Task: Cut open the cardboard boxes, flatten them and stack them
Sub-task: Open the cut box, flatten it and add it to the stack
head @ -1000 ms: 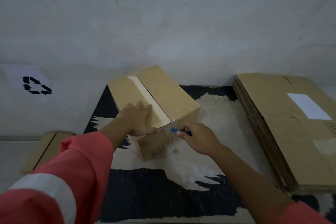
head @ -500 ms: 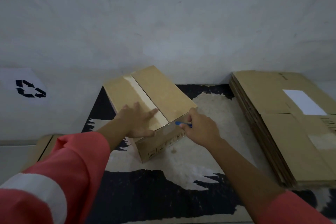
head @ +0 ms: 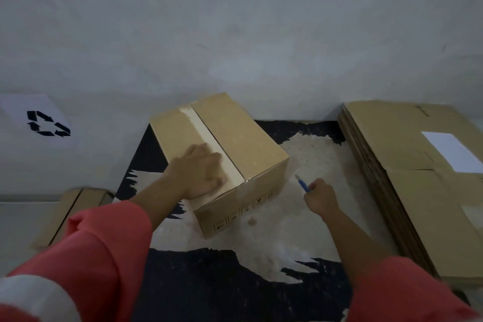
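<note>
The picture was dim and grainy, softly lit without hard shadows; its edges bowed and blurred slightly.

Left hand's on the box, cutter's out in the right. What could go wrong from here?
1. The left hand lies flat on the box with its fingers reaching onto the tape along the seam; a cut down that line could reach them.
2. The cutter in the right hand is off the box, tip aimed toward it; a hurried stroke might slip.
3. Only one hand steadies the box on the mat, so it may slide under the blade.
</note>
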